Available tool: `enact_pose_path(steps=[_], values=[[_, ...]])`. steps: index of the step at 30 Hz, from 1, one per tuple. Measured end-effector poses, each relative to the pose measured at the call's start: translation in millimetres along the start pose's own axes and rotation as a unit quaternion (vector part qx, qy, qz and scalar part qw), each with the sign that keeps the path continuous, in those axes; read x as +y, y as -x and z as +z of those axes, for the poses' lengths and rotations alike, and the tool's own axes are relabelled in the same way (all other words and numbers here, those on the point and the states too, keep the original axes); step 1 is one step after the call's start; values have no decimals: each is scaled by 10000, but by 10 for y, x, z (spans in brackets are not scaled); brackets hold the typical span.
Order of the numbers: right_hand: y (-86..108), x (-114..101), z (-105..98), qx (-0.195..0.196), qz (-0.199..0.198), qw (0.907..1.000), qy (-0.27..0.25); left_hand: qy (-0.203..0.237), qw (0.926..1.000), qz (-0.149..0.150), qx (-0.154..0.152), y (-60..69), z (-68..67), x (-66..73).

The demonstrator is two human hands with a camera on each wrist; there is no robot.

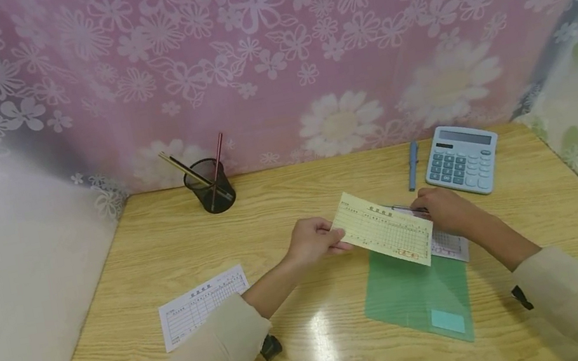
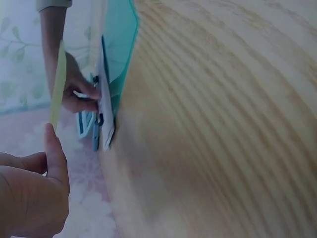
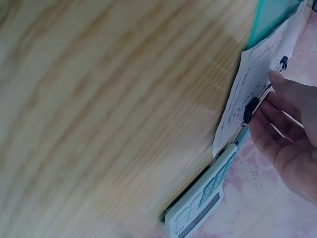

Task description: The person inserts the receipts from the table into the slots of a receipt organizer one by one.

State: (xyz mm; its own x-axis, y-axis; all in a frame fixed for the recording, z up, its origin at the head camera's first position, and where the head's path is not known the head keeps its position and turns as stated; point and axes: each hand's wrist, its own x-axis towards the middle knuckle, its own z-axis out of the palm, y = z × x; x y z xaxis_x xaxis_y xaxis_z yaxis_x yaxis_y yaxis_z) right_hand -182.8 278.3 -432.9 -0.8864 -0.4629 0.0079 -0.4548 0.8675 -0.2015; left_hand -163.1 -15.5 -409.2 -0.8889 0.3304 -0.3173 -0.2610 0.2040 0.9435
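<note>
My left hand (image 1: pixel 313 241) pinches the left edge of a yellow receipt slip (image 1: pixel 381 229), held up over a green translucent clipboard (image 1: pixel 410 291). In the left wrist view the slip (image 2: pixel 58 87) is seen edge-on, above the thumb and fingers. At the clipboard's far end, my right hand (image 1: pixel 450 213) grips the metal clip. The right wrist view shows the thumb and fingers on that clip (image 3: pixel 251 110), which has black ends. A printed white form (image 1: pixel 451 244) lies on the clipboard, partly hidden by the slip.
Another white form (image 1: pixel 202 299) lies at the left, partly under the left forearm. Behind the clipboard are a blue pen (image 1: pixel 412 166) and a light-blue calculator (image 1: pixel 462 159). A black mesh cup (image 1: pixel 216 196) with pencils stands near the back edge.
</note>
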Motion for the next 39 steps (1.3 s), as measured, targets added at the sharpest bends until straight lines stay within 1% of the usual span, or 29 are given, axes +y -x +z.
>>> enact_pose_path(steps=[4,6,8,11,15,19,22,28,34,35,39], values=[[15,20,-21,47,-136,9997,-176,-95,9994,-293,-141,-71,188,-80],[8,36,-31,-39,-110,9997,-222,-84,9987,-440,-244,-83,256,-117],[-4,49,-44,-142,-35,9995,-290,-14,9982,-523,-299,-86,303,-147],[-13,68,-64,-306,137,9984,-446,15,9980,-551,-293,-85,344,-174],[-8,82,-81,-341,209,9975,-587,15,9980,-566,-287,-105,380,-190],[-10,87,-75,-340,249,9976,-554,65,9979,-567,-296,-146,440,-208],[-12,77,-66,-365,268,9977,-513,83,9982,-544,-239,-176,500,-231],[-7,72,-52,-295,154,9985,-431,39,9978,-657,-97,-202,614,-256],[-3,69,-43,-167,-22,9995,-281,-16,9966,-816,-60,-237,702,-265],[-5,68,-39,-160,-79,9995,-253,-38,9964,-847,-61,-243,714,-263],[-15,45,-30,-228,-102,9994,-221,-47,9954,-952,25,-262,751,-258]])
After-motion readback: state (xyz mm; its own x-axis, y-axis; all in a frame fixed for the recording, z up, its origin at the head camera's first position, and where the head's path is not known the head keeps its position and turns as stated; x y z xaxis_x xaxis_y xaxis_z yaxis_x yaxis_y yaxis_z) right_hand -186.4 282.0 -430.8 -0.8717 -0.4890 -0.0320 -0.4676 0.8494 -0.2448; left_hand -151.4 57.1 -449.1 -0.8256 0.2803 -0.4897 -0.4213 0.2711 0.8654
